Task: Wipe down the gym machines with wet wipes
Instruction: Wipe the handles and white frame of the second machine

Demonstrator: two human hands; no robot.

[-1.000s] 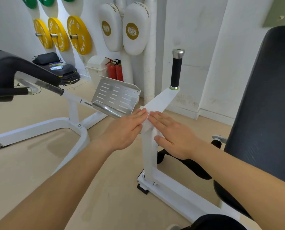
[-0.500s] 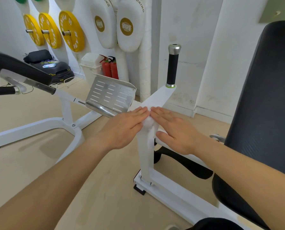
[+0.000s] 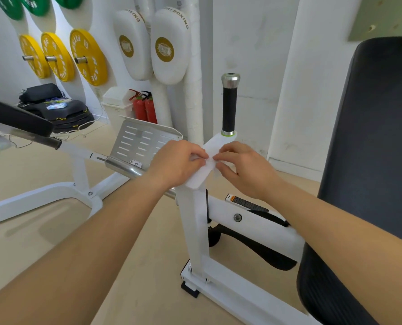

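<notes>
Pinching from both sides, the left hand point(image 3: 176, 163) and the right hand point(image 3: 245, 170) meet fingertip to fingertip on a white wet wipe point(image 3: 208, 161). The fingers of each hand are curled, and a bunched fold of the sheet is caught between them. The right thumb lies low, against the wipe's near edge. The wipe rests on the slanted white arm point(image 3: 221, 140) of a gym machine, white on white, so its exact outline is hard to trace.

From the hands, that arm climbs toward 1 o'clock and ends in an upright black handle point(image 3: 229, 109) with a chrome cap. At 6 o'clock a white post point(image 3: 195, 228) drops to the machine's base on the pale floor point(image 3: 129, 242). At 3 o'clock stands a large black backrest pad point(image 3: 380, 146).

At 9 o'clock, just beside the left hand, a slotted metal footplate point(image 3: 140, 141) tilts on a chrome bar. Further out at 10 o'clock are two red fire extinguishers point(image 3: 145, 109), a white bin point(image 3: 115, 103) and a stack of black mats point(image 3: 61, 111). Yellow weight plates point(image 3: 88, 57) hang on the wall above them. Two white boxing pads point(image 3: 171, 48) hang at 11 o'clock.
</notes>
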